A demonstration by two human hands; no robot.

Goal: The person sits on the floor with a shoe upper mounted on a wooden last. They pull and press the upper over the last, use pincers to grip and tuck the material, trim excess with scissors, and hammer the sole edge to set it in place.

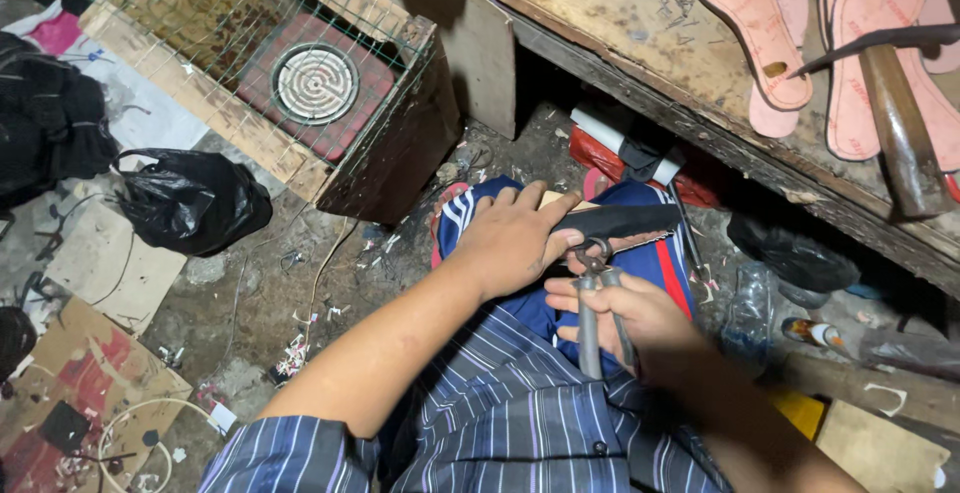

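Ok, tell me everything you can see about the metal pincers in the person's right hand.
The grey metal pincers look worn and dull, with two long straight handles meeting at a pivot below rounded jaws. They stand roughly upright over the person's lap. The right hand grips both handles, and the jaws bite the lower edge of the dark shoe upper on its last, which the left hand steadies from above. Whether the jaws are fully closed cannot be told.

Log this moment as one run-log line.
left hand: holds dark shoe piece on lap | right hand: grips pincers, jaws at the piece's edge | workbench: pink insoles
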